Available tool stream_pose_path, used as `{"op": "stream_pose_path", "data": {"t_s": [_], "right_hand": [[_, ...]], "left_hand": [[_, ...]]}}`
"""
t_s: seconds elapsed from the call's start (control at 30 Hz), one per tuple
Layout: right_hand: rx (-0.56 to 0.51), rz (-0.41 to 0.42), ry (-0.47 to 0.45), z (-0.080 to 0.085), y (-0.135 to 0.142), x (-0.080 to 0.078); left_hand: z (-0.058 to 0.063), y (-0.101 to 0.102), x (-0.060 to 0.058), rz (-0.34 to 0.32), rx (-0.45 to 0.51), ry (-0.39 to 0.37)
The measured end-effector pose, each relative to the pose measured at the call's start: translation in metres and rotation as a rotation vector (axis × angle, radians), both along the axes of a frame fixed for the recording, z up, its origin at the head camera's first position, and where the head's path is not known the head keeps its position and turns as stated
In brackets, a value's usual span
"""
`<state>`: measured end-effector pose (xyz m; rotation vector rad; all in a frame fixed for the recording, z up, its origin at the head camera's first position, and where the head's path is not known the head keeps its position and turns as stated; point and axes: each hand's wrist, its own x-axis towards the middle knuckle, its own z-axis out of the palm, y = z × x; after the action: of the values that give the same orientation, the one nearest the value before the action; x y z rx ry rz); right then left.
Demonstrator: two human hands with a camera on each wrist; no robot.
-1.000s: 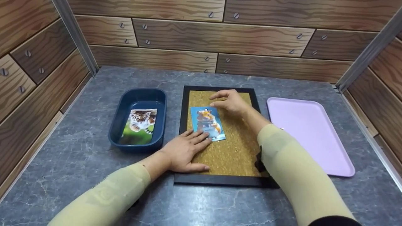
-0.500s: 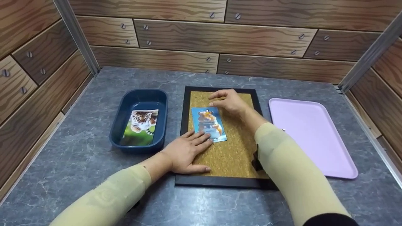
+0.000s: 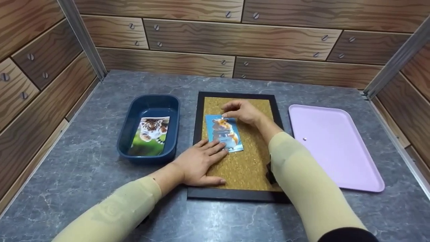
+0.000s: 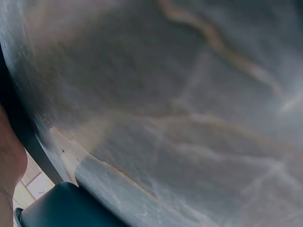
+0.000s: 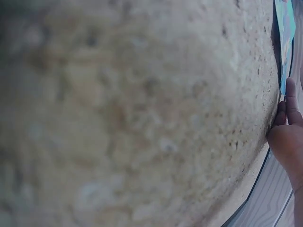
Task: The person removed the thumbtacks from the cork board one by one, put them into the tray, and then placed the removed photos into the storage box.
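Note:
A hamster picture card (image 3: 226,129) lies on a cork board (image 3: 250,161) with a black frame. My left hand (image 3: 200,164) rests flat, its fingertips over the card's lower left part and its thumb spread on the cork. A small silvery pin head shows at the card's top edge. My right hand (image 3: 243,112) is over the upper board, its thumb tip right at that pin and its other fingers bent above. In the right wrist view, the right hand (image 5: 286,137) is beside the card's blue edge (image 5: 285,38). The left wrist view shows mostly tabletop.
Left of the board stands a dark blue bin (image 3: 122,134) with a tiger picture card (image 3: 149,137) in it. On the right, a lilac tray (image 3: 339,148) holds a small silvery pin (image 3: 304,138) near its left edge. Wood-patterned panels (image 3: 201,37) enclose the grey marbled table (image 3: 84,141).
My right hand has come slightly down and left, its thumb reaching the pin and its fingers bending more. The right forearm has shifted left, uncovering more tray. My left hand stays in place.

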<state>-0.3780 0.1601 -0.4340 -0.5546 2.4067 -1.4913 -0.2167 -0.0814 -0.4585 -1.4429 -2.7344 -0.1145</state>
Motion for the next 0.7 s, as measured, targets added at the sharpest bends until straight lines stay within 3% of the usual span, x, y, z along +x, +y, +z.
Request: {"op": "stream_pose_path", "data": {"t_s": [0.7], "right_hand": [[0.094,-0.004,0.0,-0.002,-0.0023,0.0026]], "left_hand": [[0.0006,0.0,0.0001,-0.001,0.007,-0.015]]}}
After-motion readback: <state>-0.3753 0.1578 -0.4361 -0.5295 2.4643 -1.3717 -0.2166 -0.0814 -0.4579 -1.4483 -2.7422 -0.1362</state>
